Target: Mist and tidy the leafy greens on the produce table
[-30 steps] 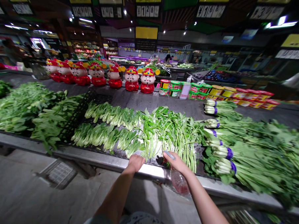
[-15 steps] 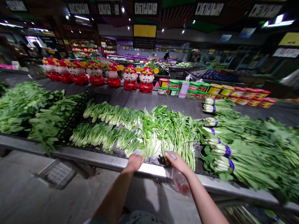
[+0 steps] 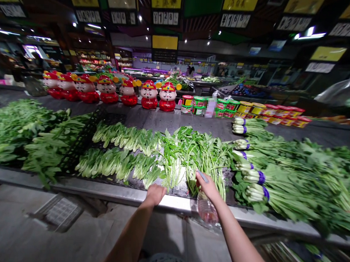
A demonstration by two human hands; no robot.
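Filling most of the view, the veg stand (image 3: 151, 118) runs L to R w/ a metal edge (image 3: 119, 193) along the front. Biggest pile is the banded greens (image 3: 289, 172) on the R side, purple ties toward the middle. Far L = leafy greens (image 3: 18, 126). Btwn them: short greens (image 3: 115, 164) in 2 rows, then long-stem greens (image 3: 201, 149) in the mid, right behind the hands. Row of red dolls (image 3: 128, 92) at the back, stacked tubs (image 3: 242, 108) just R of 'em. Gray crate (image 3: 58, 211) on the floor, lower L.

Left hand (image 3: 156, 194) is curled at the metal edge, can't tell if it's gripping. Right hand (image 3: 206, 185) is at the stem ends, thumb up, other fingers mostly hidden, so can't tell if it's grasping any. Clear bottle (image 3: 206, 210) sits just below that hand, pinkish toward its lower end. Smallest: gray strip (image 3: 203, 177) along the thumb.
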